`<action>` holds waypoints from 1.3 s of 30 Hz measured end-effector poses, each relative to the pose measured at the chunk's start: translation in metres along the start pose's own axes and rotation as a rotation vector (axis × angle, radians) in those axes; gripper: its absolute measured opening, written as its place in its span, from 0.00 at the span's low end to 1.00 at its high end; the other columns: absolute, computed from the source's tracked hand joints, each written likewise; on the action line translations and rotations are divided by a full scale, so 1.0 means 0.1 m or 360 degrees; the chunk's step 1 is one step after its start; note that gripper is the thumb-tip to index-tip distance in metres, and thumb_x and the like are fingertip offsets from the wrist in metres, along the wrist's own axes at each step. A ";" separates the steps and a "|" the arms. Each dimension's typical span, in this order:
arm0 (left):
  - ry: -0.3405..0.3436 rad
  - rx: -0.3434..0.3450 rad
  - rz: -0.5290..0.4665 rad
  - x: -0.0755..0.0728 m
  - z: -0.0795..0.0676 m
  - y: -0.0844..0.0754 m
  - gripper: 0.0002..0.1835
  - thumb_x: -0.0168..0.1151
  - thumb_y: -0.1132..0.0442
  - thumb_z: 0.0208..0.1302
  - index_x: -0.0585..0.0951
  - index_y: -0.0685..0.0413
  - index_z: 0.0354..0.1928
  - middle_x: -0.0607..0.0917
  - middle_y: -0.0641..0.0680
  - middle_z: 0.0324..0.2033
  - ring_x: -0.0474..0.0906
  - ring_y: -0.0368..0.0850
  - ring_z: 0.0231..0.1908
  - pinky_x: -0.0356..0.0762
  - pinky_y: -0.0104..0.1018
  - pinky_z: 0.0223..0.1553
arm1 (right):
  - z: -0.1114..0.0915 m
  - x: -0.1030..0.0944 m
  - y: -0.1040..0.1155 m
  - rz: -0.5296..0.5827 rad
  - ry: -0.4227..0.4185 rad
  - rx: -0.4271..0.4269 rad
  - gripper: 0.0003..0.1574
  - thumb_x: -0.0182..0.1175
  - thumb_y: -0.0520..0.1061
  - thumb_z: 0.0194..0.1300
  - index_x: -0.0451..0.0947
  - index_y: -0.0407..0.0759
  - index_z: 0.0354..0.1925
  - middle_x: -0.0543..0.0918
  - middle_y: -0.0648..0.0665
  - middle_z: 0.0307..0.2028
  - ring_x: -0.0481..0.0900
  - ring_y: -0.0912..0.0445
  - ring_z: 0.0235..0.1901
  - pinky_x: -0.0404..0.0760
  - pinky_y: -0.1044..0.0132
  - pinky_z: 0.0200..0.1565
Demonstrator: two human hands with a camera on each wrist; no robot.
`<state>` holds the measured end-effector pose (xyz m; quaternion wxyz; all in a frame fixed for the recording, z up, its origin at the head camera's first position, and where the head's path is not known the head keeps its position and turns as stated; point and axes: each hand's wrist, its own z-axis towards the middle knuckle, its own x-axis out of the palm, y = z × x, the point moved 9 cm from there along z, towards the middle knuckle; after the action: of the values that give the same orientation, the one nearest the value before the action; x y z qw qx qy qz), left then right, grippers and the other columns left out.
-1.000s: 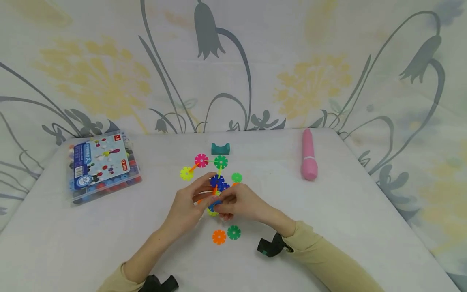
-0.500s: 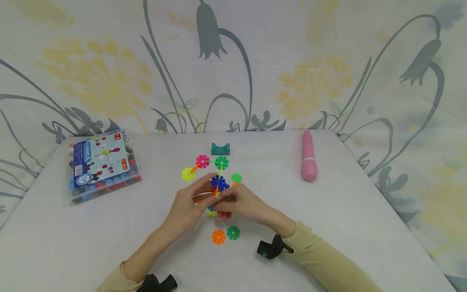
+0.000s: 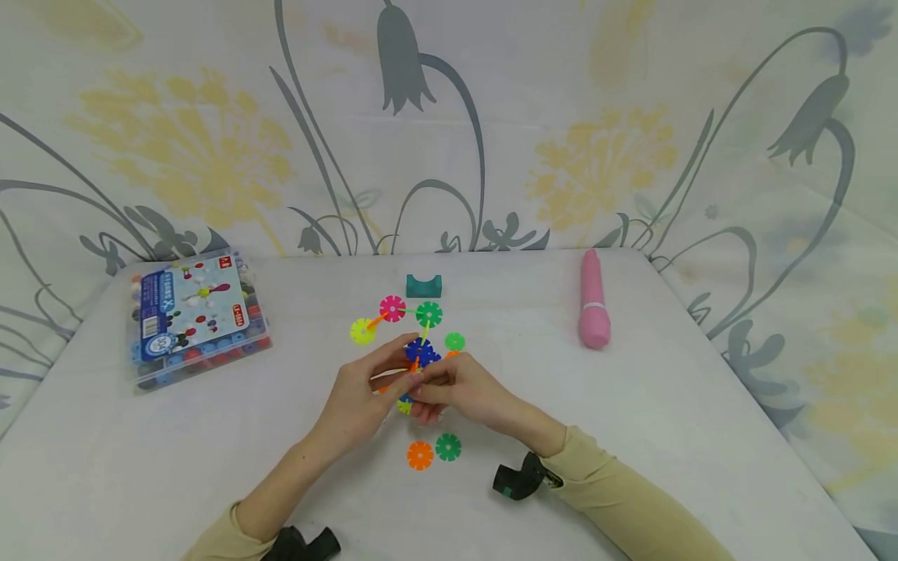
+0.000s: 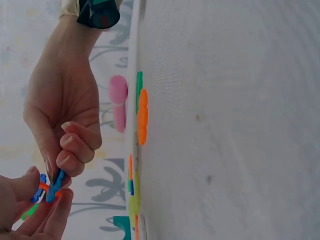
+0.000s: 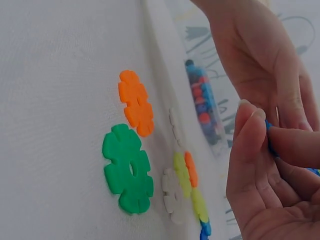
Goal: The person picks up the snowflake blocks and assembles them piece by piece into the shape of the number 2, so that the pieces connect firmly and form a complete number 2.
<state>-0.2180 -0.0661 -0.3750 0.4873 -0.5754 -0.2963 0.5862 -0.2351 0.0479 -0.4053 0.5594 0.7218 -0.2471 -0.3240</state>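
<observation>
Both hands meet at the middle of the table over a cluster of notched plastic discs. My left hand (image 3: pixel 361 393) holds a joined structure, with dark blue discs (image 3: pixel 421 352) showing past its fingers. From there it runs to a green disc (image 3: pixel 429 315), a pink disc (image 3: pixel 392 308) and a yellow disc (image 3: pixel 362 331). My right hand (image 3: pixel 470 393) pinches a blue disc (image 4: pixel 55 187) between thumb and index finger, at the edge of an orange disc (image 4: pixel 44 185) in the left fingers. Fingers hide much of the join.
Loose orange (image 3: pixel 419 456) and green (image 3: pixel 448 447) discs lie in front of the hands. Behind stands a teal block (image 3: pixel 424 287). A clear box of beads (image 3: pixel 199 319) sits left, a pink bottle-shaped object (image 3: pixel 595 300) right. More discs (image 5: pixel 182 175) lie beneath the hands.
The structure's pink, green and yellow discs have shifted slightly right. My right fingers have closed in a little toward the left, covering more of the blue disc. Both hands keep their hold.
</observation>
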 end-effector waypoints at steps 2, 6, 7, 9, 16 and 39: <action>-0.0007 -0.0010 0.0004 -0.01 0.00 0.00 0.29 0.66 0.68 0.65 0.74 0.50 0.68 0.84 0.55 0.55 0.82 0.52 0.55 0.81 0.39 0.53 | 0.00 0.01 0.00 0.0022 0.0002 -0.0003 0.12 0.60 0.38 0.71 0.84 0.32 0.48 0.88 0.39 0.32 0.87 0.55 0.29 0.87 0.59 0.40; -0.0020 -0.0026 0.0026 -0.02 0.00 0.02 0.30 0.67 0.67 0.64 0.74 0.51 0.68 0.85 0.55 0.54 0.83 0.51 0.54 0.82 0.38 0.52 | 0.00 0.02 0.00 0.0063 -0.0003 -0.0016 0.13 0.59 0.38 0.71 0.83 0.30 0.48 0.88 0.38 0.31 0.87 0.54 0.28 0.87 0.59 0.40; -0.0024 -0.0026 0.0036 -0.02 0.00 0.02 0.30 0.68 0.67 0.64 0.74 0.51 0.68 0.85 0.55 0.54 0.83 0.51 0.53 0.82 0.38 0.51 | 0.00 0.02 0.00 0.0070 -0.0010 -0.0020 0.13 0.59 0.38 0.71 0.83 0.30 0.48 0.88 0.38 0.31 0.87 0.54 0.28 0.87 0.59 0.40; -0.0033 -0.0023 0.0062 -0.03 0.00 0.02 0.30 0.68 0.67 0.63 0.75 0.51 0.68 0.86 0.55 0.53 0.83 0.51 0.52 0.83 0.38 0.50 | 0.00 0.02 0.00 0.0083 -0.0021 -0.0023 0.13 0.59 0.37 0.71 0.83 0.30 0.48 0.88 0.38 0.31 0.87 0.54 0.28 0.87 0.60 0.40; -0.0034 -0.0008 0.0061 -0.02 0.00 0.04 0.30 0.68 0.67 0.63 0.74 0.50 0.68 0.85 0.56 0.55 0.83 0.52 0.53 0.83 0.39 0.49 | 0.01 0.01 -0.04 0.0140 -0.0024 0.0000 0.12 0.59 0.36 0.70 0.83 0.29 0.47 0.88 0.37 0.31 0.87 0.54 0.28 0.88 0.58 0.40; 0.0070 0.0007 0.0262 0.00 0.00 0.01 0.35 0.63 0.77 0.62 0.71 0.49 0.71 0.83 0.56 0.55 0.80 0.42 0.37 0.83 0.35 0.44 | 0.03 -0.07 -0.06 0.0001 -0.0026 0.0038 0.09 0.62 0.40 0.69 0.80 0.32 0.39 0.88 0.37 0.32 0.87 0.47 0.31 0.87 0.60 0.40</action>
<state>-0.2179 -0.0662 -0.3757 0.4451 -0.6094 -0.2358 0.6123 -0.2419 0.0527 -0.4097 0.5489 0.7256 -0.2558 -0.3266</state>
